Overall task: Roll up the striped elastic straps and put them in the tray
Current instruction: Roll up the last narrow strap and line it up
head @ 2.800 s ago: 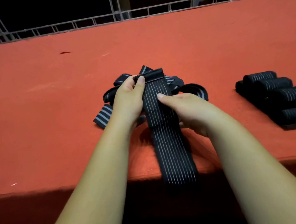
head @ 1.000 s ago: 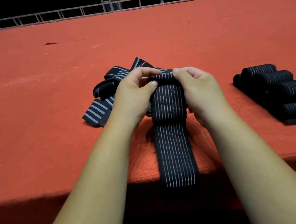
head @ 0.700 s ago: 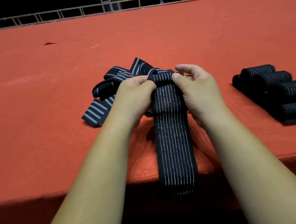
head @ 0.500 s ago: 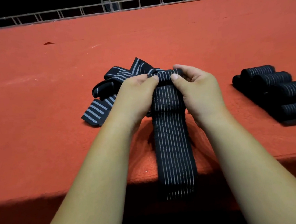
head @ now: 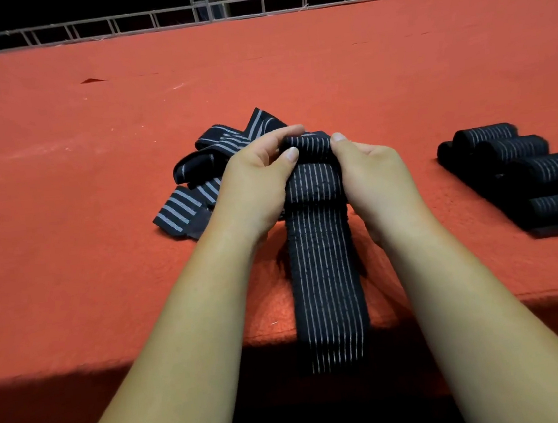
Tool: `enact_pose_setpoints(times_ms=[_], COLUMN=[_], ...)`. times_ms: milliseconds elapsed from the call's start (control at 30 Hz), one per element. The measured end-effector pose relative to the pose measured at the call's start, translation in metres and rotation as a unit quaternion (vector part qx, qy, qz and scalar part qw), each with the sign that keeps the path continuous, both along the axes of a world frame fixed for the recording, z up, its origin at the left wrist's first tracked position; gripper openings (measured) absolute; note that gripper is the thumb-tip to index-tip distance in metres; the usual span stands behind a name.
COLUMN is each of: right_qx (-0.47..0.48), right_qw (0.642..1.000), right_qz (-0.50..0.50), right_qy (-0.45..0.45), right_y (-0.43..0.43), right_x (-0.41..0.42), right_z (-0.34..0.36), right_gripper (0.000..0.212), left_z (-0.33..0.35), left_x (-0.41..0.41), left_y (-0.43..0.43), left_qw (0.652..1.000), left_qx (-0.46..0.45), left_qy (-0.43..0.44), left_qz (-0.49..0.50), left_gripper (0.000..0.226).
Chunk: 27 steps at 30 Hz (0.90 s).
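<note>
Thicker strap [head: 325,275] roll than before.
Both grips, left hand [head: 254,188] and right hand [head: 372,174], clamp it centre frame; tail hangs below.

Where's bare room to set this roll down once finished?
Bare red table between the right hand and the finished rolls, left of the loose strap pile, and beyond it up to the rail. Crowded centre: left hand, held strap, pile.

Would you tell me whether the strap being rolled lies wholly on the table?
No, the strap runs past the near edge of the table, and its free end hangs down below that edge.
</note>
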State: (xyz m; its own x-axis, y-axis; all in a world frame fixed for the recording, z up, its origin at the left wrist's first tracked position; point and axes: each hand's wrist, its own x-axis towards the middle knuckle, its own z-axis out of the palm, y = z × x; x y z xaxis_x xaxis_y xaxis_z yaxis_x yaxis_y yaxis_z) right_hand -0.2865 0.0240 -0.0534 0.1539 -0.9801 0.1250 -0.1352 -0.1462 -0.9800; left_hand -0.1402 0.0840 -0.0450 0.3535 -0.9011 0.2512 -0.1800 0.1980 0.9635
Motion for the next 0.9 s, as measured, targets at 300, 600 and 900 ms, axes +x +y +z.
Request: enact_pose_setpoints(times_ms=[300, 600, 900], right_qx=[-0.001, 0.023, -0.007], right_qw=[0.995, 0.998, 1.000], right_qz=[0.013, 0.021, 0.013], right_qy=[-0.098, -0.050, 0.010], right_y=[0.0019, 0.0018, 0.0045], right_x=[0.0024, 0.0044, 0.0010], right_z=[-0.0047, -0.0049, -0.0067], right_gripper=[0.031, 0.043, 0.052], left_z=[0.0014, -0.0035, -0.0063], left_x=[-0.0042, -0.0007, 0.0003], left_y=[-0.0006, -0.0061, -0.0062], left_qw=[0.998, 0.998, 0.999], left_qx=[0.059, 0.052, 0.030], left_qy=[-0.025, -0.005, 0.018], left_qz=[0.021, 0.042, 0.023], left_gripper=[0.039, 0.054, 0.025])
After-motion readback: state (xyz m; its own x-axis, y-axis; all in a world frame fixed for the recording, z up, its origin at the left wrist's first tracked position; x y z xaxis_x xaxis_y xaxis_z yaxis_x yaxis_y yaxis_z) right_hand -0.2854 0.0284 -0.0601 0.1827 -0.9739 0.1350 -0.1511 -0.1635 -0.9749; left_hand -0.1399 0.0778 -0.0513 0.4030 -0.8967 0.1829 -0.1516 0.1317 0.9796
